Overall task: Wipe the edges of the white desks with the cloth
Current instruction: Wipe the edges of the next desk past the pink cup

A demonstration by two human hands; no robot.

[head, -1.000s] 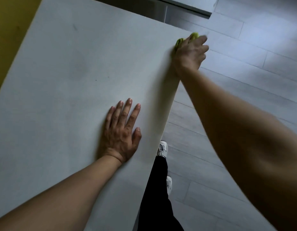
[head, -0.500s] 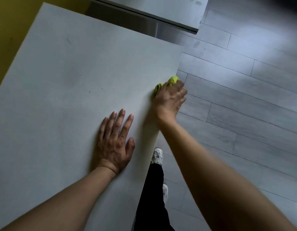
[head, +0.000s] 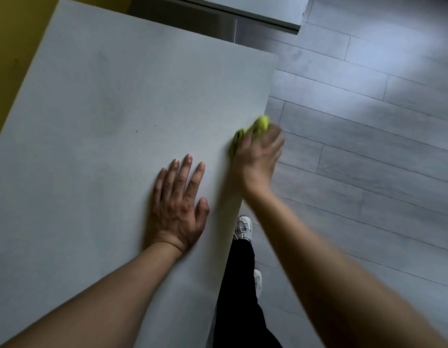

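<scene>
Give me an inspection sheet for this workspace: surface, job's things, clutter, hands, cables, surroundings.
Surface: white desk, top bare apart from a few small dark specks and faint smudges.
Job's things: yellow-green cloth bunched at the desk's right edge, mostly covered by the hand.
Clutter: nothing seen.
Hands: left hand lies flat on the desk top, fingers straight and spread; right hand grips the cloth against the edge, blurred by motion.
Cables: nothing seen.
Surroundings: grey plank floor to the right; a second white desk beyond; yellow wall at left; the person's black trouser leg and white shoes below the edge.
</scene>
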